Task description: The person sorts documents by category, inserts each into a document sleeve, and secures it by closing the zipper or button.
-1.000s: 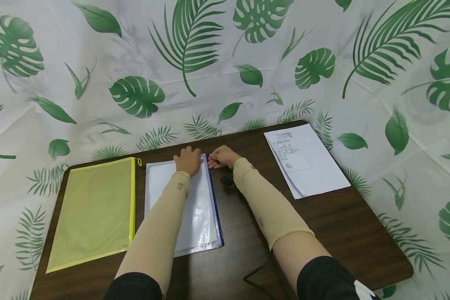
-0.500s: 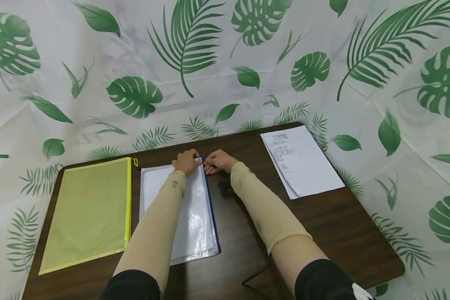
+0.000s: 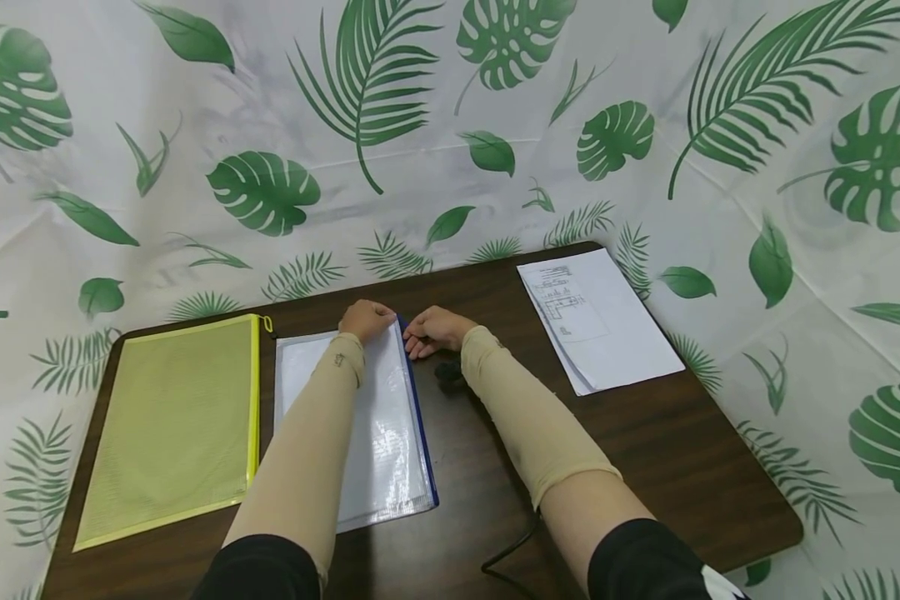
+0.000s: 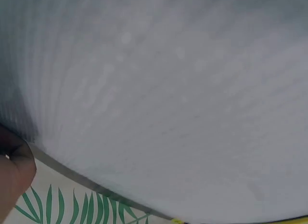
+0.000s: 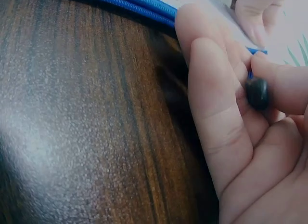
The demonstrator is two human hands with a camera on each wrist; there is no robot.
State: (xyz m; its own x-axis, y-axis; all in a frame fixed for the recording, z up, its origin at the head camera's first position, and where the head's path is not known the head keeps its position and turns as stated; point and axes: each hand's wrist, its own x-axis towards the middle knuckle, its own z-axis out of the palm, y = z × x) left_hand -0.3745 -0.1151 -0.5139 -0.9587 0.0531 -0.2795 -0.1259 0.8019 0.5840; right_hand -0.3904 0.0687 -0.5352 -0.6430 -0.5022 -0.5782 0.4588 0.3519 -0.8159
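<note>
A clear zipper pouch [image 3: 378, 442] with a blue zipper edge [image 3: 417, 400] lies on the dark wooden table, white inside. At its far right corner my left hand [image 3: 365, 320] pinches the end beside the zipper. Just right of that corner, my right hand [image 3: 437, 330] pinches the zipper pull [image 5: 257, 94], a dark oval end on a thin blue strand. Two blue zipper bands [image 5: 144, 7] run past these fingers in the right wrist view. The whitish ribbed pouch surface fills most of the left wrist view, with only part of a hand showing at the edge.
A yellow zipper pouch [image 3: 172, 425] lies to the left, its yellow pull loop [image 3: 267, 323] at the far corner. White printed sheets [image 3: 607, 333] lie at the right. A small black object [image 3: 448, 372] and a black cable [image 3: 506, 554] sit near my right forearm.
My left fingers have drawn in from lying over the pouch's top to pinching its corner. My right hand stays by the zipper end. The head view has shifted slightly.
</note>
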